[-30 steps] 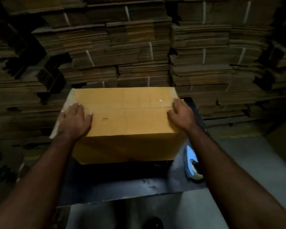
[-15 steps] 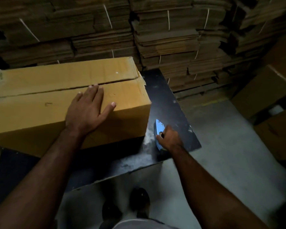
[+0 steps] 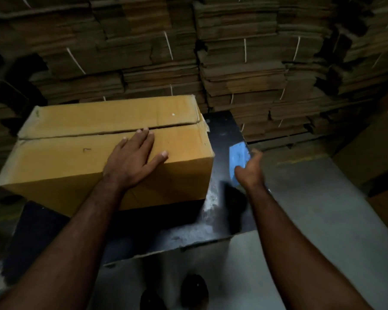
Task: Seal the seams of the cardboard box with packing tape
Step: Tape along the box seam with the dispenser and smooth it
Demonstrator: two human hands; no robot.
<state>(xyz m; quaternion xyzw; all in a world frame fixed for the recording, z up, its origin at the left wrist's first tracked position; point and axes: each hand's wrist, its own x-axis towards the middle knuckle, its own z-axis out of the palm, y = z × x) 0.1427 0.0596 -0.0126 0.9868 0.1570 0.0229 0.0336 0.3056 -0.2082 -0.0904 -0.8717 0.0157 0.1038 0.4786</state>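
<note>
From the head view, a yellow-brown rectangular cardboard box point(image 3: 112, 151) sits on a dark, scuffed black tabletop point(image 3: 220, 211), toward its left and far side. The box's two top flaps meet along a long centre seam point(image 3: 112, 130) that runs left to right and gapes slightly, with no tape visible on it. The left hand point(image 3: 132, 159) lies flat on the near flap, fingers straight and spread, fingertips point(image 3: 143, 130) reaching the seam and the thumb pointing toward the box's right edge; it presses on the cardboard and grips nothing.

To the right of the box, apart from it, the right hand point(image 3: 249, 168) is raised above the tabletop with its fingers curled round a light blue plastic tape dispenser point(image 3: 239, 157), which is blurred, so its details cannot be made out.

Behind the table rise tall stacks of flattened brown cardboard sheets point(image 3: 244, 70) bundled with pale straps. A grey floor point(image 3: 323, 220) lies to the right, and two dark shoes point(image 3: 193, 289) show at the bottom edge.
</note>
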